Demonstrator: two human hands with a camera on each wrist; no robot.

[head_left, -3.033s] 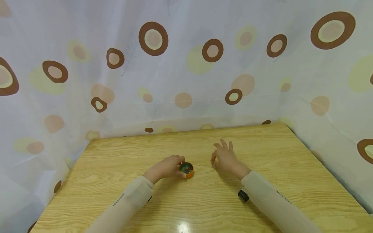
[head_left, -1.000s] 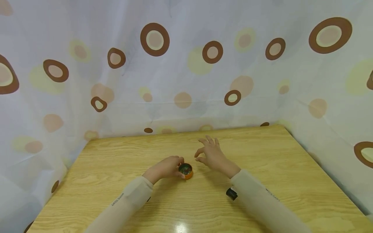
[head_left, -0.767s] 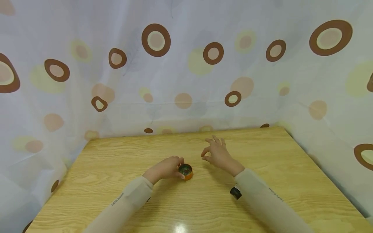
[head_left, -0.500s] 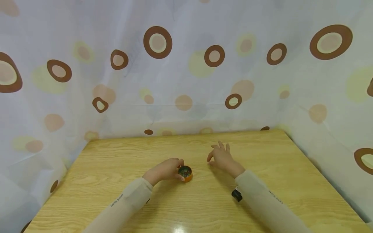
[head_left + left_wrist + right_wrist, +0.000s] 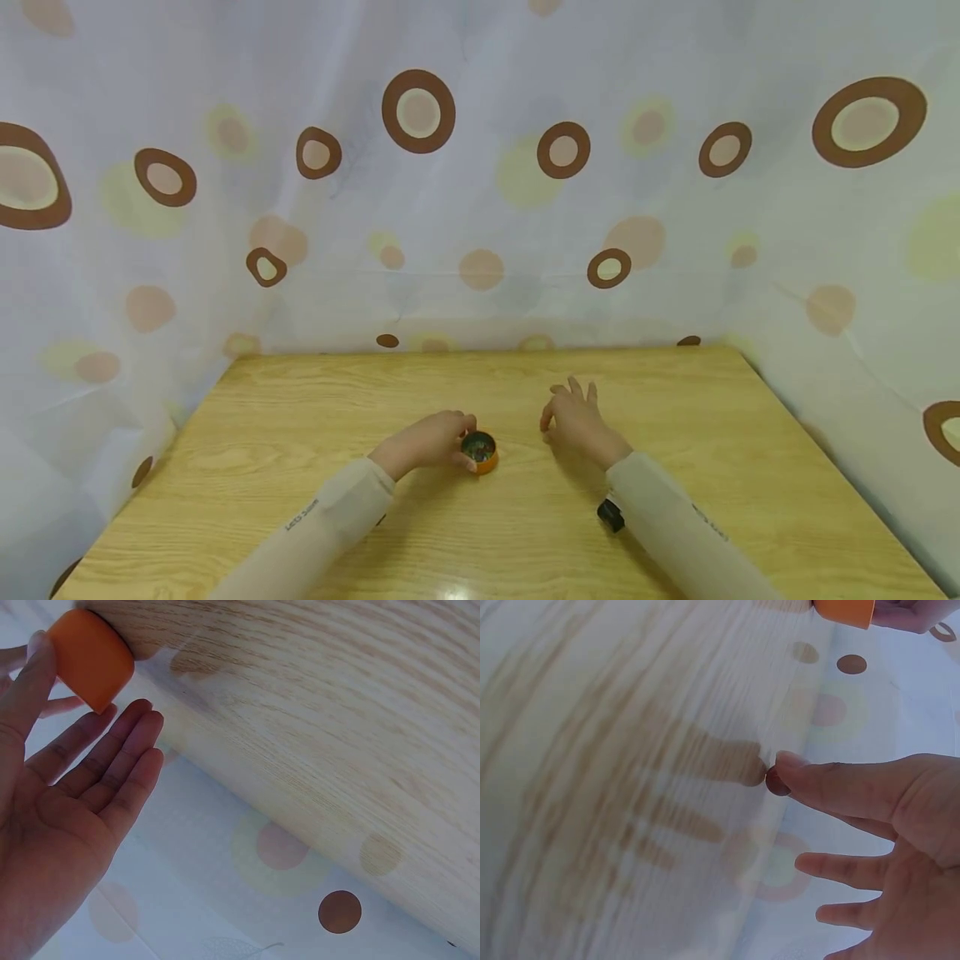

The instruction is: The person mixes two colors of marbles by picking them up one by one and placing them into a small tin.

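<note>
My left hand [image 5: 429, 442] pinches a small round orange cup [image 5: 486, 467] between thumb and fingers, keeping it on the wooden table. Its dark inside holds several small green and dark red pieces, too small to tell apart. The cup's orange wall [image 5: 91, 660] fills the corner of the left wrist view, thumb on one side, the palm facing the camera. To the right of the cup, my right hand [image 5: 583, 427] has its thumb and forefinger together at a small round dark red marble-like piece [image 5: 778, 781] at the table surface. Its other fingers are spread.
Wood-grain table [image 5: 315, 392] spreads under both arms, glossy enough to reflect the right hand. A white patterned curtain [image 5: 480, 208] stands behind it and along both sides. A black device [image 5: 611, 515] sits under the right wrist.
My right hand was near the cup with thumb and forefinger apart a second ago. It has moved right, down to the table, and closed its fingertips. The left hand keeps holding the cup.
</note>
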